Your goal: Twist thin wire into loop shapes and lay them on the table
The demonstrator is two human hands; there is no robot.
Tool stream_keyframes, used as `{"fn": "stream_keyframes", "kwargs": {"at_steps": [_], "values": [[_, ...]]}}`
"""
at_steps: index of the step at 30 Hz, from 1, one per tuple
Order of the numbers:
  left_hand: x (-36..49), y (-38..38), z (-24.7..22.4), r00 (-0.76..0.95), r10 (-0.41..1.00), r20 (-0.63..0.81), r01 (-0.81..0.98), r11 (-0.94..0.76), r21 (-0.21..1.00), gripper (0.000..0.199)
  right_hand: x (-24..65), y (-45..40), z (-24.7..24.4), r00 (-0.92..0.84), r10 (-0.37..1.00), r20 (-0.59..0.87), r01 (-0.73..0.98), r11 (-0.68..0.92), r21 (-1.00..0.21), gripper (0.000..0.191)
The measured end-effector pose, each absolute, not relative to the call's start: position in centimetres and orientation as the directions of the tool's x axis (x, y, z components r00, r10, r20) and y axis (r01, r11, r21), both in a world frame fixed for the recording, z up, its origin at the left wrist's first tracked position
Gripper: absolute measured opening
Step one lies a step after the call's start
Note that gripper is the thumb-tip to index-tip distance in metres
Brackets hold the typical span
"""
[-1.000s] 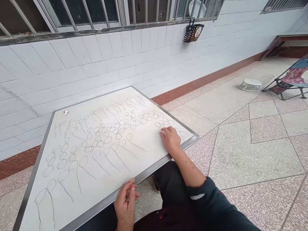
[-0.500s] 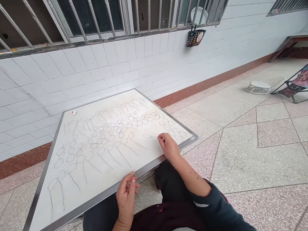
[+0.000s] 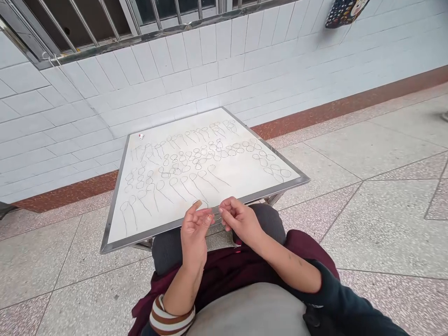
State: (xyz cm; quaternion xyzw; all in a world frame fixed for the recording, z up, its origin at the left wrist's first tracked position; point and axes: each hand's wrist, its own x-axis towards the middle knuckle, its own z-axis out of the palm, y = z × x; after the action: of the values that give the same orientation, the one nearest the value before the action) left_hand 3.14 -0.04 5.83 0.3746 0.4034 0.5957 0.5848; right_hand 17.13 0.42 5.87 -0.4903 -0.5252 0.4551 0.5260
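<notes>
Right hand [image 3: 221, 212] is drawing back from the white surface and now hovering by its near edge, beside the left hand [image 3: 212, 218]. White and flat, the tabletop [image 3: 241, 179] is showing a grey metal rim. Right-hand fingertips are pinching a thin strand [image 3: 217, 214] narrowly; the left hand is half curling, and whether it is gripping the strand, I cannot tell. That strand is spanning the small gap between the hands at the near edge, looking fine and slightly curved, its full shape hiding behind fingers. Dark, thin wire pieces [image 3: 144, 206] are lying in rows: single loops with long wavy tails along the near and far sides, rounded paired loops between them and towards the right corner. A small red-and-white item [image 3: 141, 136] is sitting near the far left corner.
</notes>
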Motion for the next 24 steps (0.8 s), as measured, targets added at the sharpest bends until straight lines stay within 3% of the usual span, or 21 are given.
{"fn": "stream_keyframes", "kwargs": {"at_steps": [11,24], "values": [[2.5,-1.6,5.8,-0.143,0.988,0.060,-0.348,-0.107,0.932,0.038,15.7,-1.6,5.2,-0.079,0.986,0.144,0.048,0.148,-0.988,0.022],[2.5,-1.5,5.0,-0.168,0.985,0.047,-0.277,-0.093,0.956,0.036,15.3,-1.8,4.0,-0.078,0.992,0.096,0.028,0.099,-0.995,0.015]]}}
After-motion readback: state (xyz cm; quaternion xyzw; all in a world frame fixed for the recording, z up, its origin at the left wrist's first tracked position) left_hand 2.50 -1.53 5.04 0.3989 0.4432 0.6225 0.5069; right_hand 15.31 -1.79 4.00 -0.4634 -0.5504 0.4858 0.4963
